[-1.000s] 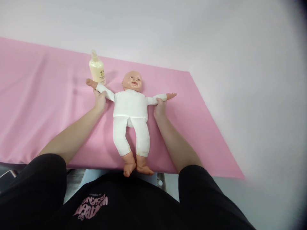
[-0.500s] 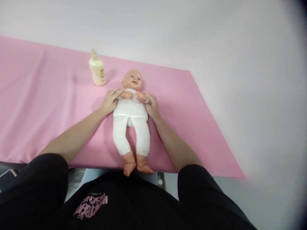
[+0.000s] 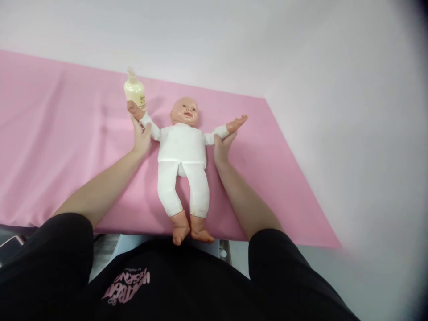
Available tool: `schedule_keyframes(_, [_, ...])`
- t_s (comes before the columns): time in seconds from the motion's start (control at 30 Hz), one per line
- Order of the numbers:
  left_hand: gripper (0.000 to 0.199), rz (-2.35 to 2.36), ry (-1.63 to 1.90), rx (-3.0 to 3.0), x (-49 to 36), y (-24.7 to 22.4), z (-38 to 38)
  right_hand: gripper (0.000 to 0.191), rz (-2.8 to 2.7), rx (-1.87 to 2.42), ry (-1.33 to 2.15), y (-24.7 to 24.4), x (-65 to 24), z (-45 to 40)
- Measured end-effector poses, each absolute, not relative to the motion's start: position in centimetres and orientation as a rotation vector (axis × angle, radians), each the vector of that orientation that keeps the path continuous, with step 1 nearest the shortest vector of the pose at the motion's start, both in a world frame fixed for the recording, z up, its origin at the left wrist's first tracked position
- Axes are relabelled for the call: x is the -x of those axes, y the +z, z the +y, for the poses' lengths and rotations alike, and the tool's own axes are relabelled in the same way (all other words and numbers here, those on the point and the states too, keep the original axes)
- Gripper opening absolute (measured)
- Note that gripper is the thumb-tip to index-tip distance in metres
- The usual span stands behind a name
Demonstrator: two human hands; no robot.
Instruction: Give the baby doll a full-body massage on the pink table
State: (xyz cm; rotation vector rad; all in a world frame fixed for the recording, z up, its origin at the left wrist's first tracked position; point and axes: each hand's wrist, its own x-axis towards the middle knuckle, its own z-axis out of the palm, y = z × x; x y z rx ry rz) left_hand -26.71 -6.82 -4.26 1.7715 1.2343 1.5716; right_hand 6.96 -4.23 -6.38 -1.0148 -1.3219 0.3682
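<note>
A baby doll in a white top and trousers lies on its back, head away from me, with both arms spread out to the sides. My left hand holds the doll's arm on the left near the wrist, its fingers partly hidden behind the sleeve. On the other side, my right hand grips the doll's other forearm, thumb in front and fingers behind. The doll's bare feet reach over the near edge of the pink cloth.
A pale yellow pump bottle stands behind the doll's hand on the left, partly covered by it. The pink cloth covers the table. A phone-like object lies at the lower left.
Both doll arms, bent over the chest before, are now stretched outward. My hands have moved apart and slightly up with them, and now hold the doll's forearms.
</note>
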Motion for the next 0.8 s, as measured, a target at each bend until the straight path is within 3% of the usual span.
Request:
schedule_keyframes(0.2, [0.067,1.340,1.747,-1.420,27.7,-5.0,-5.9,0.079,-1.273,1.032,0.505,-6.3,-7.7,-4.0])
schedule_keyframes(0.37, [0.075,1.278,1.727,-1.737,25.4,-3.1,-8.1,0.067,-1.538,0.974,0.486,-4.6,-5.8,-6.3])
schedule_keyframes(0.5, [0.077,1.253,1.457,-2.117,24.1,-2.1,-9.2,0.051,-1.827,0.924,0.419,-3.7,-5.0,-7.4])
schedule_keyframes(0.63, [0.067,1.262,1.261,-2.300,23.9,-2.1,-9.2,0.055,-1.921,0.896,0.403,-3.5,-5.2,-7.3])
schedule_keyframes(0.8, [0.071,1.270,1.402,-2.204,24.0,-2.1,-9.3,0.053,-1.815,0.922,0.451,-3.8,-5.2,-7.2])
